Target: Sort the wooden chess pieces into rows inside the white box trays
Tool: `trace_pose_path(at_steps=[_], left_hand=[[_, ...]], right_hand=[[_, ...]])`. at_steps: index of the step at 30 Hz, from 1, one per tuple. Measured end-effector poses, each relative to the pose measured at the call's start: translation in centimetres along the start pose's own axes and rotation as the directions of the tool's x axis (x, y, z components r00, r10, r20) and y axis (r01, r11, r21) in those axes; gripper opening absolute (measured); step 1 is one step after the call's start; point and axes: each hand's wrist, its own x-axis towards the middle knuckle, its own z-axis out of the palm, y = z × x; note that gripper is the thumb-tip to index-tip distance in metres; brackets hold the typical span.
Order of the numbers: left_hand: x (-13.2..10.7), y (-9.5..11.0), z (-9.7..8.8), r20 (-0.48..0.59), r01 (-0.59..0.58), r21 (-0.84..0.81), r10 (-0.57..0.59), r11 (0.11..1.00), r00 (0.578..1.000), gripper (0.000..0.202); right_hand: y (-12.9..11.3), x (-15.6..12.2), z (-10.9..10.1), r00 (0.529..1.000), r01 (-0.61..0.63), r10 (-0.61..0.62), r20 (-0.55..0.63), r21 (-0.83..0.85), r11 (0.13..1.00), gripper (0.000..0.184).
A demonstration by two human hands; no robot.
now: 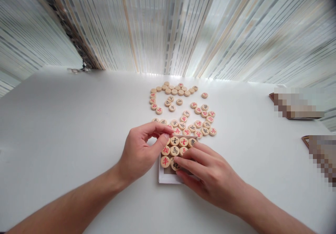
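The right hand (pixel 210 171) pinches a black-marked disc (pixel 175 165) in the box (pixel 168 180), best lowered flat beside the red-marked disc (pixel 165 162). The left hand's (pixel 141 148) fingers are narrow by the box's far-left corner, contents unclear. Loose discs (pixel 186 113) lie beyond.

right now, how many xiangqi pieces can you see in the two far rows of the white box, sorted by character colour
Red: 3 (red advisor, red minister, red horse)
Black: 3 (black advisor, black elephant, black horse)
Colour unclear, partly behind the left hand: 1
Total visible: 7; the right hand may hide more
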Motion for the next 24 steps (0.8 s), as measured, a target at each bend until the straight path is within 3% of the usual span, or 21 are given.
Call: trace_pose_path(at_steps=[24], left_hand=[[-0.08,0.10,-0.08,0.001,0.024,0.017,-0.024,1.000,1.000,0.011]], right_hand=[[-0.30,0.36,0.15,0.998,0.009,-0.011,-0.061,-0.022,1.000,0.013]])
